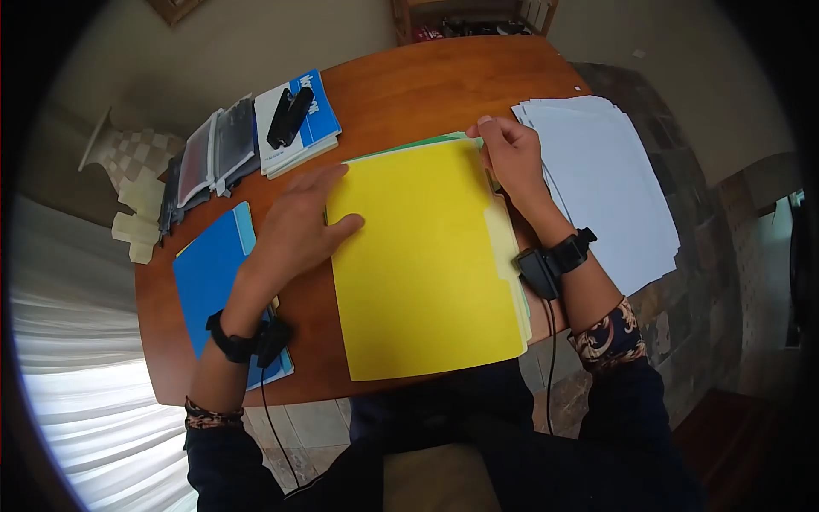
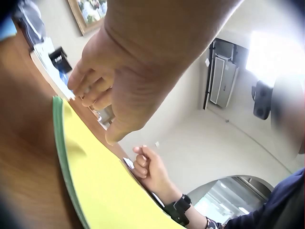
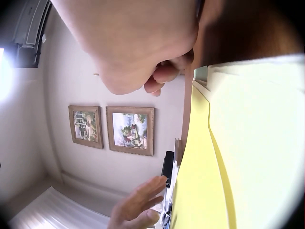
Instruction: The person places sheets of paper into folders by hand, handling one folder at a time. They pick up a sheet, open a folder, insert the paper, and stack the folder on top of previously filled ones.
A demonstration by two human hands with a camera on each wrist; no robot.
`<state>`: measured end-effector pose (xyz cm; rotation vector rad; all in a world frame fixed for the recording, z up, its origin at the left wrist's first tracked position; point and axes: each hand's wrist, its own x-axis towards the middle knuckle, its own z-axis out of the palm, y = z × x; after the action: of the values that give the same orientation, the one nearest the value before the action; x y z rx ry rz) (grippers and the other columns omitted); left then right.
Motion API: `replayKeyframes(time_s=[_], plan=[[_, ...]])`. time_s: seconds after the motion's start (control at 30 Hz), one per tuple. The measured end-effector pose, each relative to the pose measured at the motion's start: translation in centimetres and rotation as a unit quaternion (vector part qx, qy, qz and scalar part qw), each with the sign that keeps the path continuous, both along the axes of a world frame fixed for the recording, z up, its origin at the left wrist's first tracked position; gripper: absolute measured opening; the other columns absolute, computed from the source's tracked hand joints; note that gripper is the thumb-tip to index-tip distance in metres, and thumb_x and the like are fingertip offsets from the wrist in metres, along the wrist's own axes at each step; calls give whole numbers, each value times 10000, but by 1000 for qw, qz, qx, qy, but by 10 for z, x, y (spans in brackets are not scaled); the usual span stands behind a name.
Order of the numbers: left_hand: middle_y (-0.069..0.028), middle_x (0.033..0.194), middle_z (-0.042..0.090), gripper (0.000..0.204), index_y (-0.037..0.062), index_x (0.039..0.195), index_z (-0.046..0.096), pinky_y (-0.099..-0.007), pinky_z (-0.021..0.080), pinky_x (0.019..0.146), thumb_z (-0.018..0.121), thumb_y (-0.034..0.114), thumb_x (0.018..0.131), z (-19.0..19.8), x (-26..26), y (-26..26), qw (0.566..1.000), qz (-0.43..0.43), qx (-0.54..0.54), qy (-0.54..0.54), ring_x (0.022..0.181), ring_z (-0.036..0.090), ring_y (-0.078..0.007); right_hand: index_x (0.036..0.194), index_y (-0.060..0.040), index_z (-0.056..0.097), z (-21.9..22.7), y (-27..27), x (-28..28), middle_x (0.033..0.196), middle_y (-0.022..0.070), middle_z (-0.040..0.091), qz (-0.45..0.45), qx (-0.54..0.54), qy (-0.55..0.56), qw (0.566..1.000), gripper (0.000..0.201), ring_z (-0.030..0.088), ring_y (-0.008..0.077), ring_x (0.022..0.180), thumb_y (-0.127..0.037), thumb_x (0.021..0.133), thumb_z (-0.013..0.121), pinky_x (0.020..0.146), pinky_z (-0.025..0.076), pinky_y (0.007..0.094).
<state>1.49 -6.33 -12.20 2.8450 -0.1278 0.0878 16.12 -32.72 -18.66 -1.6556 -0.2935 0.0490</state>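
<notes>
Fingers of left hand [image 1: 294,226] flat on yellow folder [image 1: 418,264]; right hand [image 1: 512,154] pinches its far corner.

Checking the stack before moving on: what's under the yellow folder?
Under the bright yellow paper folder, pale yellow tabbed edges and a green sheet edge show. How many lie beneath is covered.

Wooden table [image 1: 409,94], rounded edge. Lying directly on it: yellow folder stack [image 1: 422,264] at centre, white paper pile [image 1: 610,183] right, blue folder [image 1: 209,277] left, blue booklets [image 1: 316,124] and dark pouches [image 1: 217,154] at rear left.
</notes>
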Motion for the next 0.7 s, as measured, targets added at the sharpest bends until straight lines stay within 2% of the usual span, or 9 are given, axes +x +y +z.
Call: replayKeyframes(time_s=[0.03,0.07,0.13,0.27,0.33,0.47,0.53,0.7], plan=[[-219,1416,520,695,17,1399,485,-424,378,1120,743,287,813,-8,15,-10,1000,-17,-1,-6,1354,463,-353,821,20,702,-3,-3,6,587,40,592,-28,-61,-37,997,363,539,109,539,-280,963,556,542,429,287],[-219,1416,520,695,17,1399,485,-424,378,1120,743,287,813,-16,27,-16,1000,-17,-2,-4,1354,463,-353,821,20,702,-3,-3,7,587,40,592,-29,-63,-35,997,363,539,109,539,-280,963,556,542,429,287],[-232,1420,512,712,-27,1398,466,-459,323,1155,722,328,836,-31,46,-24,998,-52,23,-39,1375,434,-355,800,25,714,-1,-4,9,605,89,627,-52,-138,-11,989,385,576,153,557,-307,929,568,591,458,332],[-234,1432,502,714,-24,1407,458,-490,288,1167,698,362,857,-52,60,-24,999,-37,-18,-7,1403,401,-352,794,26,709,7,-6,6,635,132,651,-41,-225,-13,973,391,603,189,577,-311,926,561,610,473,345],[-216,1435,508,682,-2,1407,473,-503,282,1166,678,374,876,-58,58,-22,998,-28,-30,-39,1399,410,-343,786,31,693,9,-5,6,644,155,658,-43,-257,7,965,381,610,226,581,-297,927,561,616,477,357],[-194,1435,517,639,26,1396,499,-485,282,1166,666,376,889,-65,57,-15,995,-27,-61,-67,1392,420,-336,779,39,681,0,-8,15,630,141,647,-77,-213,-44,973,370,609,207,566,-286,925,580,617,485,354],[-163,1435,527,606,66,1403,509,-473,273,1166,668,328,879,-69,57,-13,993,-33,-71,-94,1390,425,-322,810,41,683,7,-10,14,636,110,655,-88,-174,-30,980,314,607,164,566,-242,922,605,609,488,323],[-142,1405,557,563,64,1362,545,-466,272,1162,678,312,875,-70,56,-11,990,-30,-95,-101,1382,435,-305,899,31,688,26,-11,7,697,73,681,-100,-116,5,988,228,606,116,591,-184,920,616,613,495,274]])
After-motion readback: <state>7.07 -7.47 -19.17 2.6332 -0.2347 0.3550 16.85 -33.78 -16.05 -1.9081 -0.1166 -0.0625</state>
